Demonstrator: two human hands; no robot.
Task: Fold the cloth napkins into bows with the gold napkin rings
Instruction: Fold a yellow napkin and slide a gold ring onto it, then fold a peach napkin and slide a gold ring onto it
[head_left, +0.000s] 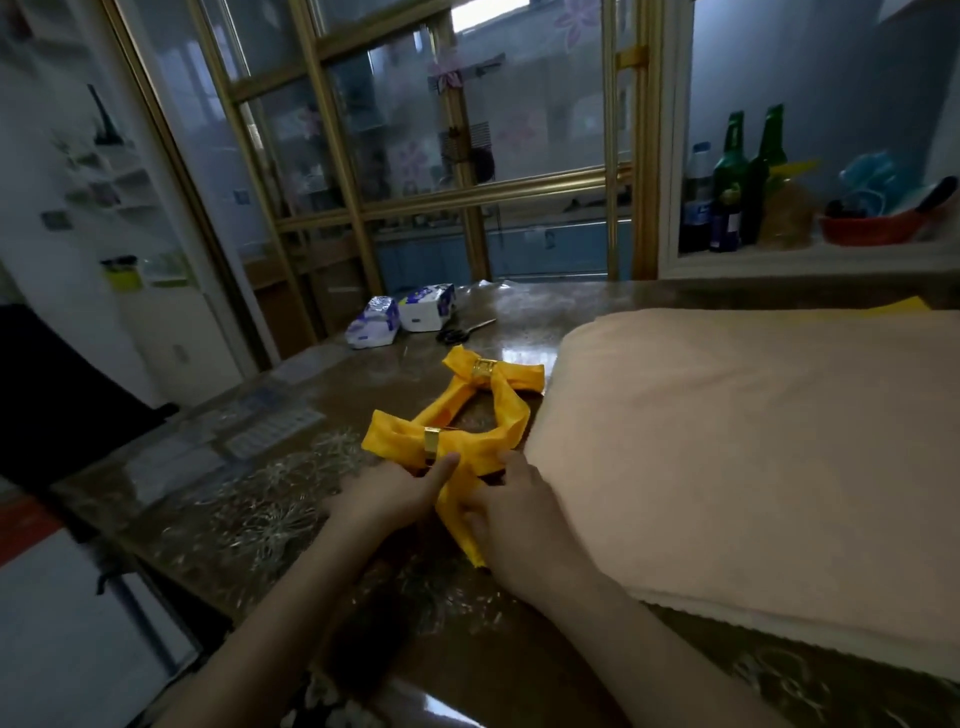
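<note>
Two yellow cloth napkins lie on the glossy brown table (291, 519). The far napkin (511, 382) is shaped as a bow and carries a gold ring (484, 369). The near napkin (470, 454) is threaded through a second gold ring (432, 447); one of its tails runs toward me. My left hand (387, 493) rests at the near napkin's lower edge, thumb stretched toward the ring. My right hand (511, 512) pinches the tail just right of the ring, fingers curled on the cloth.
A thick peach folded cloth (753, 447) covers the table's right side, touching the napkins. Two tissue packs (400, 314) and scissors (462, 332) lie at the far edge. Bottles (727, 192) and a red bowl (872, 228) stand on a ledge behind. The table edge drops off at left.
</note>
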